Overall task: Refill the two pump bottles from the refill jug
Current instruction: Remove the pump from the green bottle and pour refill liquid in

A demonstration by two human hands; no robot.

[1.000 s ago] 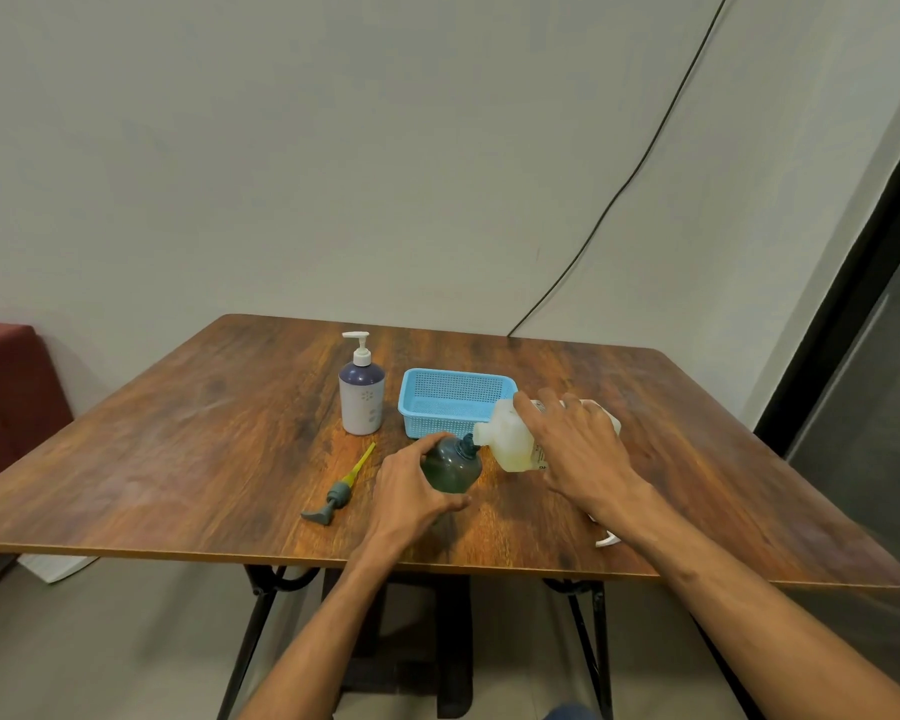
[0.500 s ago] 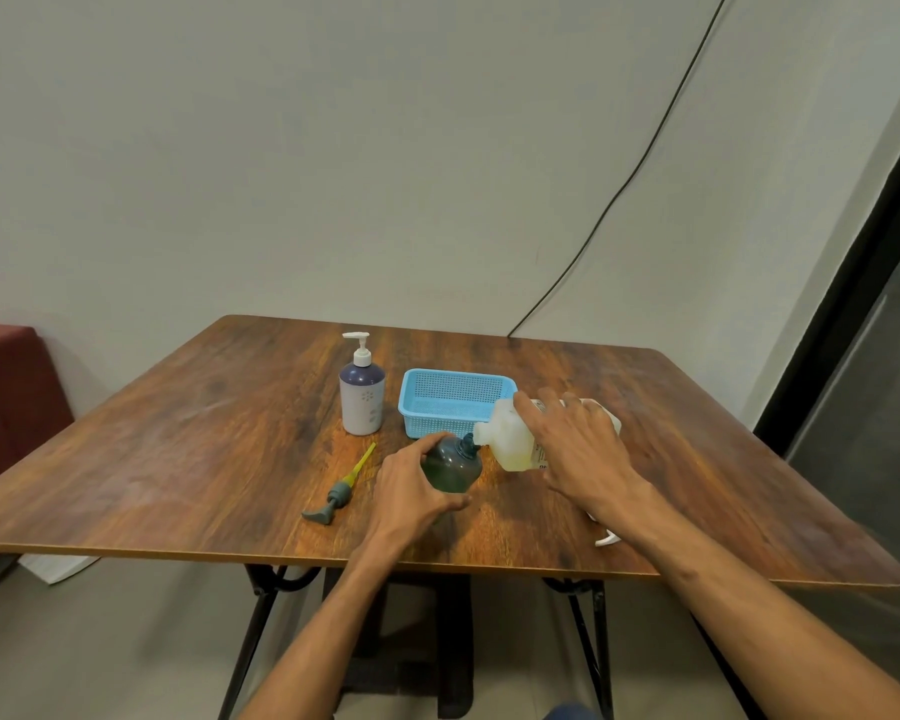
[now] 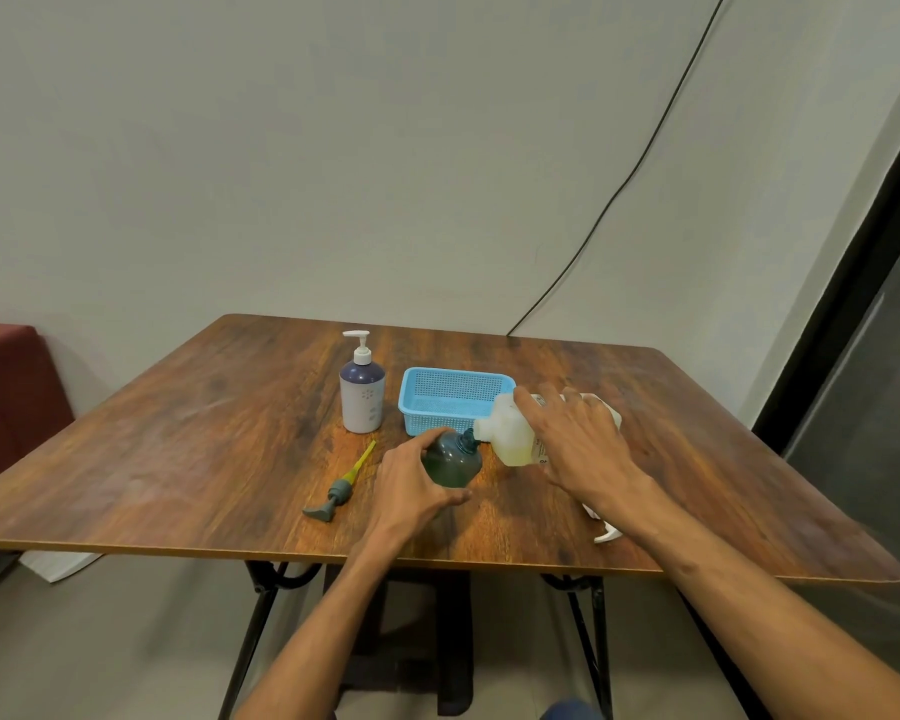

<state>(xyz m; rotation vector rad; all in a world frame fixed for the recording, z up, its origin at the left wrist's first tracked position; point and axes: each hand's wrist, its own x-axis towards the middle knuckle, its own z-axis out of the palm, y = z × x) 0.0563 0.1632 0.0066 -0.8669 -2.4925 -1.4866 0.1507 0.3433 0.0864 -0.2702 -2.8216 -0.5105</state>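
Observation:
My left hand (image 3: 411, 488) grips a dark green round bottle (image 3: 453, 459) standing on the table with its pump off. My right hand (image 3: 578, 449) holds the white refill jug (image 3: 510, 433) tipped on its side, spout against the green bottle's open neck; yellowish liquid shows inside the jug. The green bottle's pump (image 3: 341, 485), grey head with a yellow tube, lies on the table to the left. A second pump bottle (image 3: 362, 392), white and purple with a white pump fitted, stands further back left.
A light blue plastic basket (image 3: 455, 400) sits just behind the green bottle and jug. A small white part (image 3: 606, 535) lies near the front edge under my right forearm. The wooden table (image 3: 178, 449) ends close in front; a black cable hangs on the wall.

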